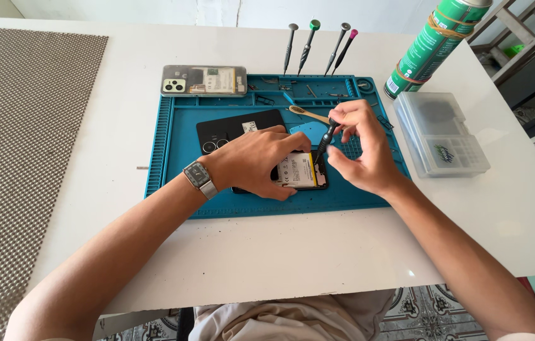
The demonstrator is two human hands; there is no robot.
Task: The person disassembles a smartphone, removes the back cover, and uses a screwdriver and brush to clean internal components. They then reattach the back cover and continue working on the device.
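Note:
An opened black phone [302, 172] with its white battery showing lies on the blue repair mat [179, 158]. My left hand [255, 161], a watch on its wrist, presses down on the phone's left part. My right hand [359, 148] pinches a small black screwdriver [325, 140] held nearly upright, its tip on the phone's top edge. A black back cover [229, 129] with camera holes rests on the mat just behind my left hand.
A second opened phone [203, 80] lies past the mat's far left corner. Several screwdrivers [315, 47] stand in the mat's back edge. A green spray can [428, 47] and a clear plastic box [441, 132] sit to the right. A woven mat [21, 145] covers the table's left.

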